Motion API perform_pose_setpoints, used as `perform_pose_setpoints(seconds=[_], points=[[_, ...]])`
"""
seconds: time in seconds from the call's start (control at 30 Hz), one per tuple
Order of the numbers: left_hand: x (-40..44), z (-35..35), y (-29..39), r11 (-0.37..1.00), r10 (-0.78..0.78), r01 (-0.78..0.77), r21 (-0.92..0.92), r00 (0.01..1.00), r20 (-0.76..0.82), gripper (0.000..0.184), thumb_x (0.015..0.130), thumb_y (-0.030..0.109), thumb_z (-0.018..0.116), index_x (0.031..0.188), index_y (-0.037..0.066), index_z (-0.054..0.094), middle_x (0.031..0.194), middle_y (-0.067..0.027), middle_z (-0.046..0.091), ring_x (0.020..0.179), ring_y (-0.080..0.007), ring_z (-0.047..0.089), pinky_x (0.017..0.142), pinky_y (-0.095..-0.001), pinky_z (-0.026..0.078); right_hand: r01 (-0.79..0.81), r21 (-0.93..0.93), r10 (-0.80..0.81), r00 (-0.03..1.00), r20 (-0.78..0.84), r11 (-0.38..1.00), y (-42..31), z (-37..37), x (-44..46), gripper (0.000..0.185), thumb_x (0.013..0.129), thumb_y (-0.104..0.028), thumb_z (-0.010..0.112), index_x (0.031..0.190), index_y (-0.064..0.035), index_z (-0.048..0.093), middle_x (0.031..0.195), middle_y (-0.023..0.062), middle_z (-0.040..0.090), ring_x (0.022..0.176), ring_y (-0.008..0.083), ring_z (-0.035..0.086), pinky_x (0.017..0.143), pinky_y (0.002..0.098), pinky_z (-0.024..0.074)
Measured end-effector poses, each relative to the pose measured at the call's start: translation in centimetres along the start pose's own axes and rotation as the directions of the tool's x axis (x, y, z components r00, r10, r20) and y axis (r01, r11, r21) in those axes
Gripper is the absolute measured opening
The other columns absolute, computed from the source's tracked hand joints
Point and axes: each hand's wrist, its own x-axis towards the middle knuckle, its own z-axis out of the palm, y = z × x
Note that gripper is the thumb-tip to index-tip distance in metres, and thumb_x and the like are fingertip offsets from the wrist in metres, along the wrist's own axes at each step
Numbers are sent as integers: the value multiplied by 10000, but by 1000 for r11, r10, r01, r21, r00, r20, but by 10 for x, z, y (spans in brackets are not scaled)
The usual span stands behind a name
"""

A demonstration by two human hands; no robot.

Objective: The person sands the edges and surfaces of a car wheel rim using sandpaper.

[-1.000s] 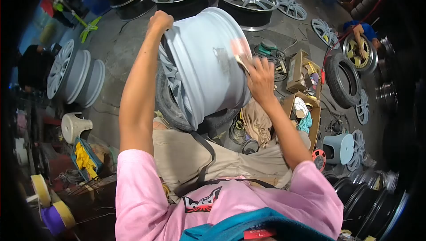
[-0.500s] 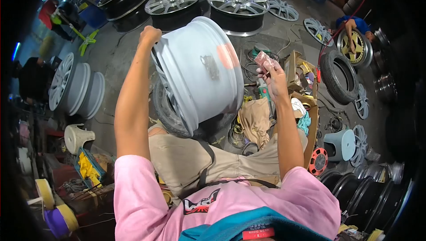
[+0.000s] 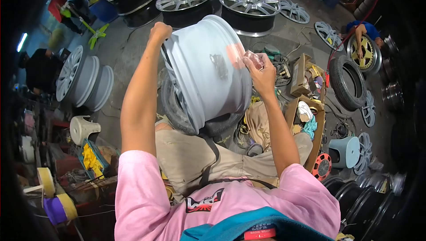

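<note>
In front of me a light grey wheel rim (image 3: 199, 68) stands tilted on a tire (image 3: 173, 101) that lies on the floor. Its barrel carries a pinkish patch (image 3: 234, 54) near the right edge and a dark scuffed patch (image 3: 218, 66) beside that. My left hand (image 3: 160, 32) is closed over the rim's upper left edge; its fingertips are partly hidden. Pinched in my right hand (image 3: 263, 74) is a folded piece of reddish sandpaper (image 3: 253, 59), close by the pink patch. Whether the paper touches the rim I cannot tell.
Behind stand several polished wheels (image 3: 249, 1). To the right are cardboard boxes (image 3: 301, 108) of supplies, a loose tire (image 3: 346, 81) and a blue stool (image 3: 346, 151). A person (image 3: 366, 30) handles a gold-faced wheel at far right. Grey rims (image 3: 84, 79) and a white stool (image 3: 82, 129) stand left.
My right hand has moved left with the sandpaper, from beside the rim up to its right edge. My left hand keeps its hold on the rim. The whole view has shifted slightly.
</note>
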Motion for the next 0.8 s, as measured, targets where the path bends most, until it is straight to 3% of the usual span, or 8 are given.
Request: perform_pose_setpoints(seconds=[0.03, 0.07, 0.2, 0.23, 0.33, 0.4, 0.6, 0.8], points=[[-3, 1, -1, 1000, -6, 6, 1, 1000, 5, 446, 891, 195, 573, 1261, -32, 676, 1339, -260, 657, 1298, -398, 610, 1089, -451, 479, 79, -192, -93, 993, -67, 978, -3, 1, -5, 330, 883, -270, 819, 946, 10, 656, 793, 131, 705, 694, 234, 669, 665, 364, 513], [-4, 0, 0, 1000, 11, -11, 0, 1000, 21, 444, 894, 199, 573, 1260, -30, 679, 1345, -258, 654, 1299, -399, 609, 1086, -453, 481, 96, -227, -124, 986, -114, 969, 5, 3, -7, 355, 870, -268, 823, 930, 22, 629, 802, 202, 696, 711, 327, 679, 677, 410, 515], [21, 13, -10, 996, 61, -67, 66, 995, 81, 433, 901, 198, 564, 1255, -21, 687, 1354, -255, 650, 1299, -398, 610, 1076, -454, 489, 145, -200, -171, 978, -122, 969, 0, 23, 17, 373, 878, -270, 807, 851, 20, 572, 822, 224, 684, 770, 404, 683, 698, 454, 513], [39, 23, -16, 995, 68, -74, 65, 994, 83, 433, 901, 198, 564, 1255, -21, 687, 1354, -255, 650, 1299, -398, 610, 1076, -454, 489, 143, -203, -171, 977, -128, 969, -2, 30, 31, 373, 878, -270, 807, 851, 20, 572, 822, 224, 684, 770, 404, 683, 698, 454, 513], [48, 24, -28, 974, 155, -165, 158, 985, 71, 423, 901, 189, 561, 1246, -17, 693, 1348, -253, 655, 1292, -396, 617, 1066, -453, 497, 392, -379, -437, 899, -37, 838, -1, 38, 51, 354, 861, -245, 808, 814, 2, 560, 814, 213, 615, 757, 420, 616, 673, 504, 483], [13, 7, -13, 999, 30, -27, -41, 997, 73, 434, 898, 181, 562, 1264, -19, 683, 1350, -256, 652, 1290, -400, 618, 1064, -451, 498, 385, -430, -445, 895, -43, 817, 9, 22, 16, 359, 859, -254, 810, 796, -5, 559, 807, 208, 613, 751, 412, 616, 676, 504, 483], [3, 5, 2, 997, 70, -72, 29, 996, 50, 443, 886, 163, 558, 1270, -20, 683, 1356, -256, 649, 1293, -403, 615, 1063, -453, 497, 323, -519, -400, 915, -41, 791, -2, 21, 25, 369, 852, -277, 812, 736, -35, 559, 773, 167, 608, 741, 390, 617, 676, 486, 487], [-11, -6, -4, 994, 93, -90, -58, 994, 56, 431, 873, 157, 555, 1237, -28, 696, 1329, -284, 649, 1284, -420, 612, 1058, -452, 498, 442, -565, -510, 859, 42, 697, 2, 21, 22, 338, 863, -281, 788, 722, -61, 573, 736, 120, 604, 719, 345, 623, 654, 465, 473]])
